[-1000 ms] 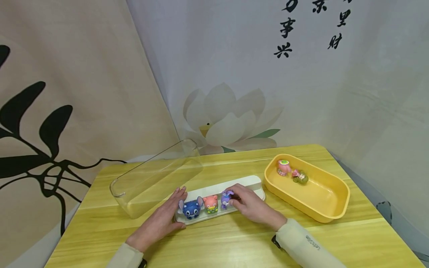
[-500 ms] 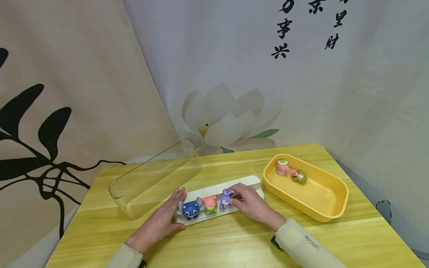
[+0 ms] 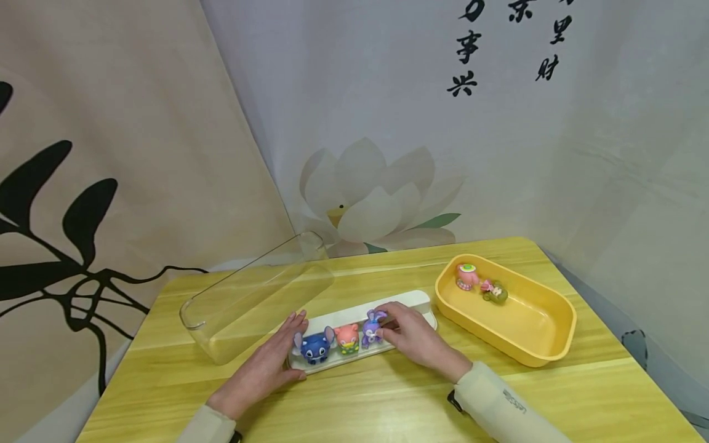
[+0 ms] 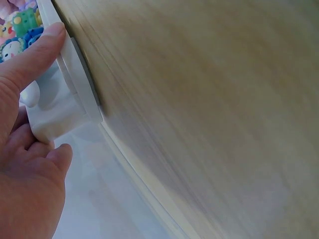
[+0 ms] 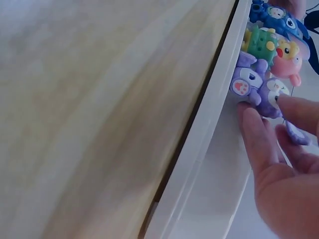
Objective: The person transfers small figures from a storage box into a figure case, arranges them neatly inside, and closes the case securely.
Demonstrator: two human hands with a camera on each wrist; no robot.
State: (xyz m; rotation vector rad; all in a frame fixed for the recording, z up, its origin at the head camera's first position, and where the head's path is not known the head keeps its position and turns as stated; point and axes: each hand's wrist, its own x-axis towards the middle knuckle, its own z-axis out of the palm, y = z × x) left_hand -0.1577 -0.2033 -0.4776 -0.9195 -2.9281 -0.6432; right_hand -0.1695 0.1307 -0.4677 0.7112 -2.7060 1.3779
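Note:
A white display base (image 3: 354, 358) with a raised step along its back lies across the middle of the table. Its left end is gripped by my left hand (image 3: 263, 369), the thumb on the front rim (image 4: 65, 64) and fingers round the end. On the base stand a blue big-eared figurine (image 3: 316, 349), a pink-and-green pig-like figurine (image 3: 348, 339) and a purple rabbit figurine (image 3: 371, 330), side by side from left to right. My right hand (image 3: 418, 338) holds the rabbit with thumb and fingers at its right side; the rabbit's feet (image 5: 240, 88) are close to the base's surface.
A clear plastic cover (image 3: 260, 295) lies behind and left of the base. To the right stands a yellow tray (image 3: 532, 326) holding a pink figurine (image 3: 467, 277) and a green-and-pink figurine (image 3: 495, 293). A printed cloth (image 3: 365, 92) hangs behind the wooden table (image 3: 343, 406).
The purple rabbit has turned a little and shifted slightly left in my right hand, nearer the pig-like figurine. My left hand stays in place on the base.

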